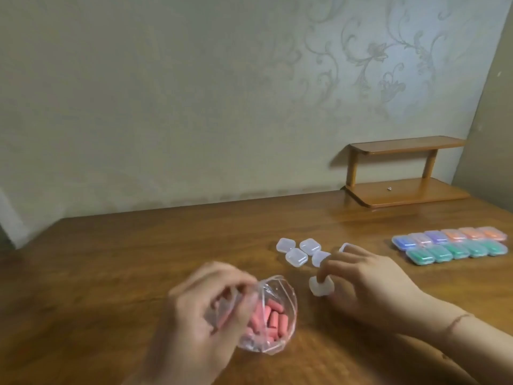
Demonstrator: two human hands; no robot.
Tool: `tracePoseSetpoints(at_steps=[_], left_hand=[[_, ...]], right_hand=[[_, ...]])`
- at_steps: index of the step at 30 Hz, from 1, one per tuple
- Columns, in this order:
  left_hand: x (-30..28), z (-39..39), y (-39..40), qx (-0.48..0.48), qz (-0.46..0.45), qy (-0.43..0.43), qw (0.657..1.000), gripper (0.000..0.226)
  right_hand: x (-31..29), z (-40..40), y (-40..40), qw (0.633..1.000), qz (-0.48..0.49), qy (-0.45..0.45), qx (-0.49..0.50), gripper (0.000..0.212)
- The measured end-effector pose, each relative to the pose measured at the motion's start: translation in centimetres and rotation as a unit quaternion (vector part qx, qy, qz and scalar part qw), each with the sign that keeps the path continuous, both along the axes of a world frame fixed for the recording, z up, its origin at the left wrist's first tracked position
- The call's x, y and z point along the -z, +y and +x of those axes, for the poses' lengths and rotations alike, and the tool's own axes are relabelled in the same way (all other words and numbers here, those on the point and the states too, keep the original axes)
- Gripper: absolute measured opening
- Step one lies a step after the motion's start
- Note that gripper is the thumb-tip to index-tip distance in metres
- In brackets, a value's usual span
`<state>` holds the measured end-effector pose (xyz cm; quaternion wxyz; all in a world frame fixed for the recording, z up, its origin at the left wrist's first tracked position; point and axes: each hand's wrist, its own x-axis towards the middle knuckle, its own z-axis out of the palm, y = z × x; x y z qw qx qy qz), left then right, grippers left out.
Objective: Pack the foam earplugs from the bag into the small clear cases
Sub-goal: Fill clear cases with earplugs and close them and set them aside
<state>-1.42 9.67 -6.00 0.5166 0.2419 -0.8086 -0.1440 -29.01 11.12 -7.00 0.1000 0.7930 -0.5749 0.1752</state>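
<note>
Head view: twelve filled cases (451, 244), six empty cases (296, 257), one bag (273, 315).

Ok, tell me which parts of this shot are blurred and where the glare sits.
Head view: the left hand is smeared by motion blur at the bag; the right hand and the case it touches are softer than sharp; pale glare streaks the table near the wooden shelf; the table edge bows from wide-angle distortion.
</note>
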Motion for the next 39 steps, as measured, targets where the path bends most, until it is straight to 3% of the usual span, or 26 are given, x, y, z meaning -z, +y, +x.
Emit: tracePoseSetpoints(at_steps=[3,6,9,12,16,20,24,28,31,36,39], left_hand=[[-0.3,0.6,-0.7,0.033,0.249,0.163,0.954,0.037],[-0.7,0.0,-0.6,0.092,0.415,0.267,0.865,0.048],[-1.1,-0.4,-0.4,0.164,0.488,0.345,0.785,0.038],[-0.7,-0.5,-0.4,0.204,0.516,0.362,0.749,0.032],[-0.1,-0.8,-0.4,0.251,0.52,0.337,0.744,0.029],[0.3,-0.8,-0.5,0.24,0.499,0.319,0.769,0.028],[0.3,-0.7,-0.3,0.239,0.488,0.302,0.783,0.055],[0.5,-0.8,-0.3,0.213,0.486,0.294,0.795,0.037],[0.6,-0.8,-0.2,0.231,0.485,0.279,0.796,0.041],[0.7,-0.9,0.1,0.27,0.444,0.159,0.84,0.032],[0.8,-0.8,0.0,0.299,0.482,0.105,0.817,0.037]], right_hand=[[-2.0,3.5,-0.7,0.99,-0.071,-0.118,-0.033,0.025],[-3.2,8.3,-1.3,0.966,-0.172,-0.167,-0.102,0.026],[-2.0,11.1,-1.5,0.944,-0.225,-0.181,-0.16,0.022],[-0.8,10.9,-0.9,0.921,-0.208,-0.283,-0.168,0.026],[-0.5,10.3,-0.4,0.918,-0.199,-0.301,-0.165,0.011],[-0.7,10.0,-0.4,0.924,-0.219,-0.271,-0.157,0.01],[-0.7,9.5,-0.3,0.921,-0.275,-0.225,-0.162,0.013],[-0.7,9.5,-0.2,0.919,-0.292,-0.22,-0.148,0.014],[-0.9,9.5,-0.1,0.921,-0.292,-0.217,-0.14,0.018],[-1.9,9.2,0.3,0.92,-0.23,-0.29,-0.132,0.015],[-1.7,9.1,0.3,0.933,-0.115,-0.314,-0.131,0.015]])
